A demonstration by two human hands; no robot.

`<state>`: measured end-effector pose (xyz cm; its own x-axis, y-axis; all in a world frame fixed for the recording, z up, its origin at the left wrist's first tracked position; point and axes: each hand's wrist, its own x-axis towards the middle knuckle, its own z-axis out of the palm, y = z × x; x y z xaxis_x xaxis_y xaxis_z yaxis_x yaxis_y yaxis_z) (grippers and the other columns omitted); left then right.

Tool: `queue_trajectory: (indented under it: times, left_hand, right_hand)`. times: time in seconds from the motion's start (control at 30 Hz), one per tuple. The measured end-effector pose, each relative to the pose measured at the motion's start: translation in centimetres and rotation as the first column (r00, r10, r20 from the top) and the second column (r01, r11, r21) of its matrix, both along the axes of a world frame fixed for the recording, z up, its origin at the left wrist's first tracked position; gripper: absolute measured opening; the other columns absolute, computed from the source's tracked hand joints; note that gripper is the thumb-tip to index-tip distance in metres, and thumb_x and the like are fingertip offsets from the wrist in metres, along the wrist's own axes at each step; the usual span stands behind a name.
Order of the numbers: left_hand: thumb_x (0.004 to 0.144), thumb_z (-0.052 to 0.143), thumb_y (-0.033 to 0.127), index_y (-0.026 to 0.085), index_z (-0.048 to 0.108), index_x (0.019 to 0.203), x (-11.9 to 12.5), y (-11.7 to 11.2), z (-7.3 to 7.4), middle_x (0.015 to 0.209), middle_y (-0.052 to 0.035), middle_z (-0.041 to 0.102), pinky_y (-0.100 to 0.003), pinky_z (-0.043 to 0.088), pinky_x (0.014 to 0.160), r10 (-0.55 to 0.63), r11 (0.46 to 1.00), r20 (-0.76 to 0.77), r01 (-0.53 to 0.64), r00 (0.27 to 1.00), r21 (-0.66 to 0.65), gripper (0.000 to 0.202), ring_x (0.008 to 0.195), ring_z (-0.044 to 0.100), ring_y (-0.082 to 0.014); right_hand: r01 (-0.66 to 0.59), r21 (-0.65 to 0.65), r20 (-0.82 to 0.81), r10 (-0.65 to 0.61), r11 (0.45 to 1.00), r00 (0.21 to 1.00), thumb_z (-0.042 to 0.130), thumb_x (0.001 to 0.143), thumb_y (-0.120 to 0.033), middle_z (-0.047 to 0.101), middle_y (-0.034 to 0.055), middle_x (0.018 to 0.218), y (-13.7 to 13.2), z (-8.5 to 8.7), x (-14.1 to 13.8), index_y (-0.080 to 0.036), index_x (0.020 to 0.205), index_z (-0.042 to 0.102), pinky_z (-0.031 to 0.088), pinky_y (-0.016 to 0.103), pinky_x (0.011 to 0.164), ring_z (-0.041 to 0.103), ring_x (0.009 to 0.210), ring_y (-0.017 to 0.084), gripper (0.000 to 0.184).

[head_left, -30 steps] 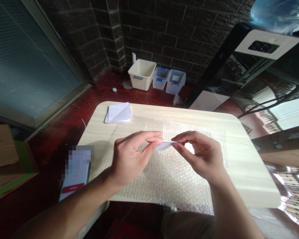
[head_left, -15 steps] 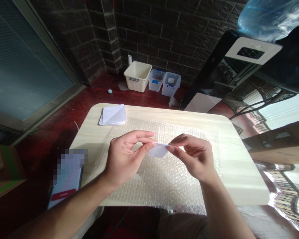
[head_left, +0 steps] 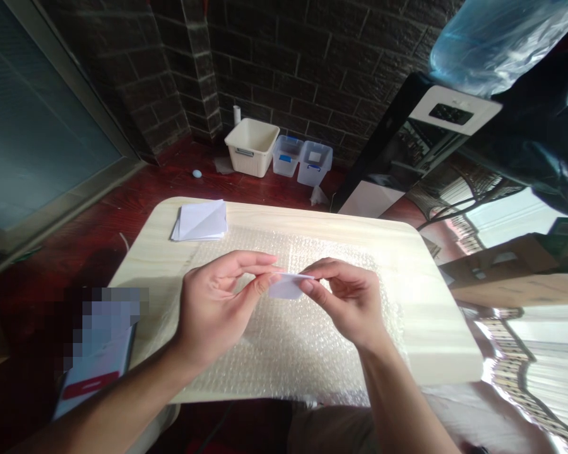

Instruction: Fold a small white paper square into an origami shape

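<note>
White paper (head_left: 285, 287), one small piece, is held up between our two hands over the middle of the table (head_left: 440, 340), raised above the bubble wrap (head_left: 307, 356) spread across that top. Our left hand (head_left: 218, 306) has its end pinched between thumb and fingers, the upper fingers reaching out loosely; our right hand (head_left: 353, 302) pinches the opposite end — thumb on the near face, fingertips behind. Both hands are nearly closed at the tips, with the palms hollow.

On the table's far left corner we have a stack of paper sheets (head_left: 201, 221), well apart from both hands. At the table's left edge we see a phone (head_left: 104, 353), its upper part pixelated. Beyond the table's far edge stand a cream bin (head_left: 250, 151) and two clear boxes (head_left: 312, 175) — and, farther right, a water dispenser (head_left: 383, 148).
</note>
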<state>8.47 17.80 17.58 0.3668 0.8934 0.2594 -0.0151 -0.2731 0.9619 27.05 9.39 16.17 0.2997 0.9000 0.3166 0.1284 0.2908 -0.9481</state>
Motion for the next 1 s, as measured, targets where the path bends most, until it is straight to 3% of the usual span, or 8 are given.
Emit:
queue_trajectory:
  times: [0.2, 0.37, 0.53, 0.77, 1.0]
  left_hand:
    - [0.085, 0.086, 0.021, 0.022, 0.08, 0.1, 0.2, -0.3, -0.1, 0.092, -0.0019, 0.084, -0.025, 0.068, 0.079, -0.012, 1.0, 0.029, 0.011, 1.0, 0.015, 0.016, 0.079, 0.081, -0.0174]
    - [0.087, 0.085, 0.021, 0.019, 0.076, 0.115, 0.4, -0.6, -0.3, 0.091, -0.0035, 0.085, -0.031, 0.067, 0.089, -0.026, 0.999, 0.096, 0.03, 0.995, -0.036, 0.03, 0.083, 0.083, -0.0203]
    - [0.086, 0.087, 0.024, 0.02, 0.072, 0.128, 0.4, -0.7, -0.6, 0.095, -0.0044, 0.086, -0.033, 0.068, 0.087, -0.028, 0.997, 0.132, 0.037, 0.991, -0.066, 0.045, 0.088, 0.083, -0.0226]
    - [0.088, 0.085, 0.027, 0.019, 0.077, 0.115, 0.3, -0.6, -0.6, 0.093, -0.0059, 0.085, -0.033, 0.067, 0.086, -0.037, 0.998, 0.071, 0.041, 0.997, -0.046, 0.029, 0.085, 0.082, -0.0216]
    - [0.089, 0.081, 0.023, 0.019, 0.078, 0.106, 0.2, 0.0, -1.2, 0.093, -0.0062, 0.082, -0.031, 0.065, 0.083, -0.117, 0.992, -0.003, 0.117, 0.993, -0.051, 0.018, 0.083, 0.079, -0.0198]
  right_hand:
    - [0.032, -0.007, -0.016, -0.032, 0.999, 0.999, 0.085, 0.088, -0.021, 0.079, 0.0049, 0.085, -0.2, 0.4, -0.2, -0.027, 0.088, 0.085, 0.058, 0.035, 0.07, 0.072, 0.078, 0.02, 0.007]
    - [0.023, 0.013, -0.039, -0.022, 1.0, 0.999, 0.085, 0.087, -0.017, 0.079, 0.0041, 0.084, -0.2, 0.5, 0.0, -0.028, 0.088, 0.086, 0.056, 0.034, 0.068, 0.071, 0.077, 0.019, 0.011]
    - [0.018, 0.02, -0.053, -0.017, 1.0, 0.998, 0.086, 0.086, -0.015, 0.08, 0.0041, 0.083, 0.0, 0.5, 0.0, -0.028, 0.088, 0.086, 0.056, 0.033, 0.066, 0.071, 0.076, 0.019, 0.013]
    - [0.006, -0.014, -0.024, -0.006, 1.0, 1.0, 0.084, 0.089, -0.02, 0.079, 0.0045, 0.082, -0.1, 0.4, 0.1, -0.026, 0.089, 0.085, 0.055, 0.033, 0.064, 0.07, 0.074, 0.019, 0.006]
    - [-0.001, -0.056, 0.035, 0.003, 0.998, 0.999, 0.081, 0.093, -0.023, 0.077, 0.0045, 0.081, -0.2, -0.3, 0.1, -0.025, 0.087, 0.083, 0.052, 0.032, 0.063, 0.068, 0.072, 0.018, 0.006]
